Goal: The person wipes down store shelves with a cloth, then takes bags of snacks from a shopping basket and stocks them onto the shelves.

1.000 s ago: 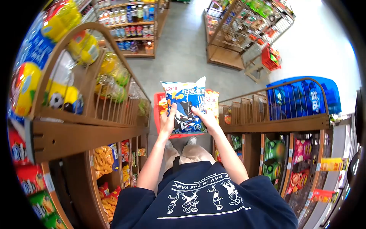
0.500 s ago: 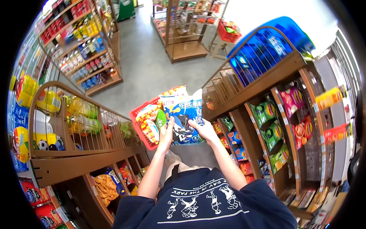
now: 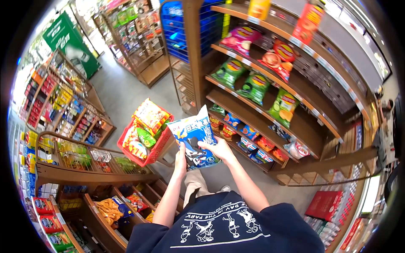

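Both my hands hold a blue and white snack bag [image 3: 193, 134] in front of my body, its printed face turned up toward me. My left hand [image 3: 180, 160] grips the lower left edge, thumb on the front. On the other side, my right hand [image 3: 218, 149] pinches the right edge, its thumb lying across the printed front. The fingers behind the bag are hidden. Just beyond and left of the bag is a red shopping basket [image 3: 163, 145], filled with red, yellow and green snack packets [image 3: 145, 134].
Snack shelves [image 3: 270, 107] with green, pink and red chip bags rise on my right. A lower rack [image 3: 63, 175] with bottles and snacks runs along my left. Further off stand a drinks shelf [image 3: 69, 103] and a green sign [image 3: 71, 42]. Grey floor [image 3: 122, 90] lies between.
My view has turned right, so the right-hand shelves fill more of it. The bag, still in both hands, has come away from in front of the basket, which now shows more fully.
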Tool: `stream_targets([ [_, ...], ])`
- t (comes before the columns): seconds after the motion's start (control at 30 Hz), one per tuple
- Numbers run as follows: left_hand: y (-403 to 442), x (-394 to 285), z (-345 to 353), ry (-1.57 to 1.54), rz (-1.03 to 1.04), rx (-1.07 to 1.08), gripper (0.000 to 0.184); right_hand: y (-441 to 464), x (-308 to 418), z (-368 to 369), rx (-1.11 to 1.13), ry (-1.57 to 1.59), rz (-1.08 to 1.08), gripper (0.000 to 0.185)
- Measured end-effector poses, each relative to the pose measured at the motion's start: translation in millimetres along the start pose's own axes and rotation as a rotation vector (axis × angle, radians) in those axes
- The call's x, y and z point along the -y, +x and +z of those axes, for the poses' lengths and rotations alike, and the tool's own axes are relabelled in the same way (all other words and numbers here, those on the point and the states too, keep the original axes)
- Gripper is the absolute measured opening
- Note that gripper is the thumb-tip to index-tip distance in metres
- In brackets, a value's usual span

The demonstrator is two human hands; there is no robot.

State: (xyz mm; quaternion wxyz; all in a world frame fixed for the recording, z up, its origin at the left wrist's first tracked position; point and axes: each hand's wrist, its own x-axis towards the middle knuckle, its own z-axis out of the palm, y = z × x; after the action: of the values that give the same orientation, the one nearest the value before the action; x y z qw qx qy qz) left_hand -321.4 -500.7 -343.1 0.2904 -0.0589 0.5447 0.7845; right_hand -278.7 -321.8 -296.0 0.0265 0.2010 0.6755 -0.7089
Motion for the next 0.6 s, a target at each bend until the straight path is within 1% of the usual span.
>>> stream_targets([
  [0.03,-5.3,12.3,5.2,0.006,-0.025,0.034,0.066,-14.9,-7.5,-12.8,-0.036,-0.003,-0.008,0.058],
  [0.07,-12.5,20.7,13.9,0.027,0.001,0.061,0.065,-28.8,-15.9,-24.5,-0.08,0.002,-0.017,0.059],
  [0.1,-19.2,25.2,19.7,0.089,-0.026,0.069,0.064,-42.3,-23.2,-35.6,-0.083,0.044,-0.026,0.062],
  [0.17,-27.5,35.6,32.3,0.235,-0.076,0.12,0.059,-71.5,-39.4,-57.3,-0.2,0.028,-0.056,0.069],
  [0.2,-30.7,38.8,43.6,0.251,-0.085,0.16,0.059,-88.8,-41.7,-68.9,-0.251,0.012,-0.049,0.072],
  [0.23,-33.5,42.6,54.7,0.321,-0.043,0.2,0.057,-98.1,-53.4,-80.9,-0.295,-0.004,0.011,0.076],
  [0.27,-34.3,51.5,74.9,0.395,-0.009,0.275,0.055,-120.3,-61.3,-99.9,-0.372,-0.01,-0.006,0.08],
  [0.3,-32.5,60.7,82.8,0.336,-0.044,0.295,0.053,-133.3,-65.1,-109.7,-0.401,0.013,-0.004,0.079],
  [0.33,-24.3,62.7,76.6,0.333,-0.046,0.295,0.053,-130.6,-65.5,-107.3,-0.396,0.026,0.004,0.077],
  [0.37,-22.3,74.1,92.7,0.317,-0.09,0.358,0.053,-150.9,-66.1,-119.9,-0.461,0.036,0.007,0.077],
  [0.4,-26.6,80.5,102.3,0.291,-0.123,0.389,0.054,-168.7,-62.3,-127.0,-0.462,0.088,0.02,0.078],
  [0.43,-25.6,78.6,100.5,0.283,-0.145,0.401,0.07,-171.0,-58.3,-126.5,-0.432,0.138,0.035,0.078],
  [0.47,-27.7,82.0,119.7,0.279,-0.168,0.461,0.07,-185.8,-59.2,-137.2,-0.496,0.131,0.039,0.078],
  [0.53,-38.9,65.3,133.4,0.31,-0.172,0.612,0.062,-195.5,-60.6,-138.0,-0.454,0.192,0.03,0.083],
  [0.57,-38.7,67.1,148.0,0.321,-0.148,0.699,0.056,-208.0,-56.6,-147.7,-0.466,0.143,0.058,0.086],
  [0.6,-43.0,64.7,152.4,0.347,-0.134,0.723,0.055,-219.9,-48.0,-149.1,-0.455,0.157,0.085,0.087],
])
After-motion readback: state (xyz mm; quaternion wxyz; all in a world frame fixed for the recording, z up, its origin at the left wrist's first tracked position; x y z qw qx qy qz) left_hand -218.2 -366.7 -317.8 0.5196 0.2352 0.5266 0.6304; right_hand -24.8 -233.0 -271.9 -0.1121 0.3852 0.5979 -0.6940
